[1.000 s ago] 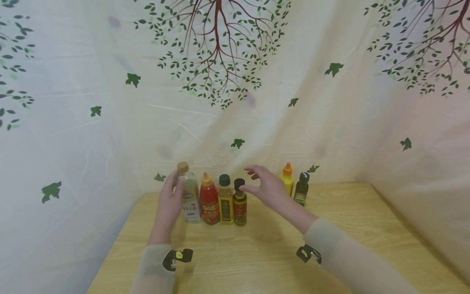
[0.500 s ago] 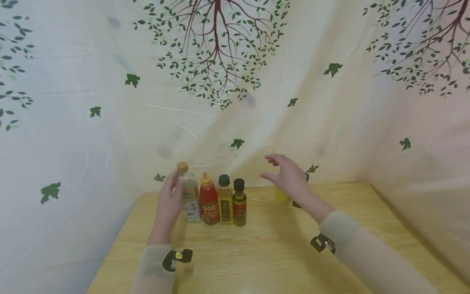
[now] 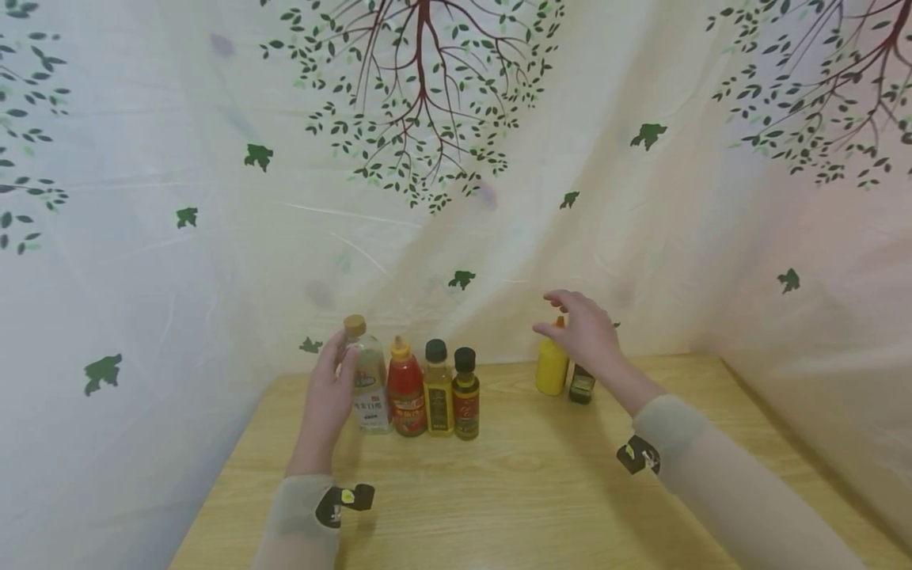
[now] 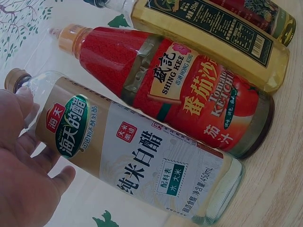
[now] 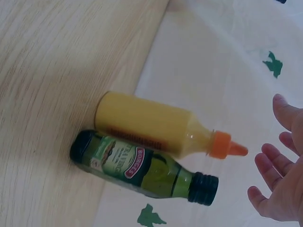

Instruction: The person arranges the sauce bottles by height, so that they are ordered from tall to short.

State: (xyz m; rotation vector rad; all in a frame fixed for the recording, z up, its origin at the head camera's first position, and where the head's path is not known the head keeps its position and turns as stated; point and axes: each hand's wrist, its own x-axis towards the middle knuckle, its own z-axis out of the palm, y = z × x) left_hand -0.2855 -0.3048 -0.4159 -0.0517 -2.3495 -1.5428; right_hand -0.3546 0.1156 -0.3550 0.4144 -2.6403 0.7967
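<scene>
My left hand (image 3: 331, 372) holds a clear rice vinegar bottle (image 4: 142, 146) near its brown-capped neck, thumb on the near side and fingers behind. Beside it stand a red tomato ketchup bottle (image 4: 175, 90), a yellow oil bottle (image 3: 438, 400) with a dark label, and a small dark-capped bottle (image 3: 466, 404) with a red label. Over on the right, my right hand (image 3: 587, 332) hovers with fingers spread and nothing in its grasp. Just below it are a yellow squeeze bottle (image 5: 147, 123) with an orange nozzle and a green olive oil bottle (image 5: 137, 165), side by side.
All the bottles stand near the back edge of a wooden table (image 3: 427, 499). A pale curtain (image 3: 399, 261) printed with leaves and branches hangs behind and at both sides. A gap of table parts the left row from the right pair.
My right hand has moved right and slightly up, away from the small dark-capped bottle to above the yellow squeeze bottle and olive oil bottle. The left hand has stayed at the vinegar bottle.
</scene>
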